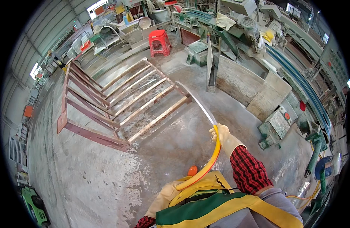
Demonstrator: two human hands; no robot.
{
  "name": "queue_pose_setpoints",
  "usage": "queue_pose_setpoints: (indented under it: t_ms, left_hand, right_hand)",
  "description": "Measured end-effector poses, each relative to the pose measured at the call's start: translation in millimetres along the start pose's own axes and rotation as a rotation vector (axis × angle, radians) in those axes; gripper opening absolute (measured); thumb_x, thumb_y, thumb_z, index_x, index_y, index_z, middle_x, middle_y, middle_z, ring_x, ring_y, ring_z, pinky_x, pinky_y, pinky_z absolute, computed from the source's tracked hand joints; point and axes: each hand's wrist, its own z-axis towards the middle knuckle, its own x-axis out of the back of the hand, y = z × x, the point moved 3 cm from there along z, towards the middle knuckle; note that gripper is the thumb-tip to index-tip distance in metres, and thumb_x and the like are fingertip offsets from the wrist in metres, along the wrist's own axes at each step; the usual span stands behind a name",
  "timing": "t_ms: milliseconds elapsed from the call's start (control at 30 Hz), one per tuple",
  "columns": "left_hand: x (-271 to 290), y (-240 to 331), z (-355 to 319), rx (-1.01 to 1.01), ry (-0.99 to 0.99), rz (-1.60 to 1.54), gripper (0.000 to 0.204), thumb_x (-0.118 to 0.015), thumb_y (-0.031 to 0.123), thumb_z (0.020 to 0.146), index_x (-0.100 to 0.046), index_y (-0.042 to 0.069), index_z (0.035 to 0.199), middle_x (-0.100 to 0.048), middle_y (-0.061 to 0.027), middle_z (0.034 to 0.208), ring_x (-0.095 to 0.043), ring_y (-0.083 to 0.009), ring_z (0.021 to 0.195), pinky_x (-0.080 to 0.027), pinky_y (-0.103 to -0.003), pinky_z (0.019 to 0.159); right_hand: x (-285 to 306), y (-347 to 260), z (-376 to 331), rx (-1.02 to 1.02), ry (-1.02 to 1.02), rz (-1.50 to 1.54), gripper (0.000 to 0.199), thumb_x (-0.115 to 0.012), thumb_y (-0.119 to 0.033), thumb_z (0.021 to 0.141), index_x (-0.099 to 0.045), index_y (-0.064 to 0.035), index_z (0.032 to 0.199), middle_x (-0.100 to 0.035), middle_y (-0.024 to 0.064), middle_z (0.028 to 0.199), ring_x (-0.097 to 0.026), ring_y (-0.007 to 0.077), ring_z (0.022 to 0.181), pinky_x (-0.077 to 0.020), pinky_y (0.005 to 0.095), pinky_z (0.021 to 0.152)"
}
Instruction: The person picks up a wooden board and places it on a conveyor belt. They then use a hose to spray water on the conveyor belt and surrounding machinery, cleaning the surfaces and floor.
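Note:
My right hand (222,138), in a pale rubber glove, is closed round a yellow hose (213,161) near its open end. A stream of water (199,102) leaves that end and arcs forward and left, toward the near corner of a rusty metal rack (158,119). Lower down, close to my body, my left hand (168,193) in a matching glove grips the same hose; its fingers are partly hidden. The rack, with several parallel bars and a reddish-brown upright side, rests on the wet concrete floor. I wear a green and yellow apron (205,207).
A red plastic stool (158,36) stands beyond the rack. To the right, flat slabs (239,80) lean before green machinery (315,146). An orange boot tip (192,170) shows below the hose. At the far left are another person (58,60) and a green vehicle (33,207).

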Motion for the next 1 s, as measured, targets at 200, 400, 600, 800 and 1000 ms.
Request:
queue_pose_setpoints:
  t_ms: [200,400,600,800,1000]
  left_hand:
    - [9.0,-25.8,5.7,0.097,0.005,0.245,0.035,-0.054,0.034,0.092,-0.064,0.019,0.123,-0.065,-0.0150,0.117,-0.063,-0.0308,0.108,-0.049,-0.036,0.088]
    - [9.0,-64.7,15.5,0.086,0.032,0.091,0.036,-0.053,0.032,0.094,-0.062,0.016,0.125,-0.067,-0.0137,0.116,-0.064,-0.0289,0.107,-0.049,-0.035,0.087]
    - [16.8,7.8,1.8,0.203,0.024,-0.248,0.036,-0.058,0.027,0.095,-0.064,0.005,0.122,-0.069,-0.0064,0.108,-0.063,-0.0152,0.099,-0.048,-0.029,0.084]
    - [32.4,-63.8,29.2,0.131,-0.040,-0.391,0.033,-0.059,0.025,0.095,-0.065,0.005,0.119,-0.069,-0.0054,0.108,-0.062,-0.0133,0.099,-0.048,-0.029,0.085]
    - [66.6,-49.1,52.3,0.066,-0.164,-0.382,0.030,-0.055,0.027,0.095,-0.066,0.009,0.117,-0.068,-0.0103,0.108,-0.063,-0.0187,0.100,-0.048,-0.031,0.086]
  right_hand:
    - [-16.2,-13.8,-1.7,0.066,-0.018,-0.053,0.050,-0.030,-0.037,0.103,-0.057,-0.0006,0.082,-0.050,0.0053,0.061,-0.040,0.0136,0.044,-0.0399,0.0295,0.040]
    - [-32.4,-17.4,5.9,0.074,-0.071,-0.050,0.052,-0.029,-0.038,0.103,-0.058,0.0006,0.084,-0.049,0.0056,0.061,-0.041,0.0139,0.044,-0.0408,0.0289,0.042]
    - [-43.6,-24.5,15.9,0.101,-0.089,-0.024,0.052,-0.030,-0.038,0.103,-0.057,0.0009,0.082,-0.047,0.0052,0.060,-0.040,0.0136,0.044,-0.0395,0.0290,0.040]
    - [-54.8,-41.6,4.7,0.063,0.011,-0.055,0.050,-0.031,-0.038,0.103,-0.057,-0.0002,0.082,-0.048,0.0050,0.059,-0.041,0.0133,0.044,-0.0388,0.0289,0.039]
    - [-32.8,-30.6,37.4,0.025,0.174,0.044,0.053,-0.031,-0.041,0.102,-0.056,0.0001,0.079,-0.049,0.0050,0.058,-0.041,0.0133,0.043,-0.0388,0.0284,0.040]
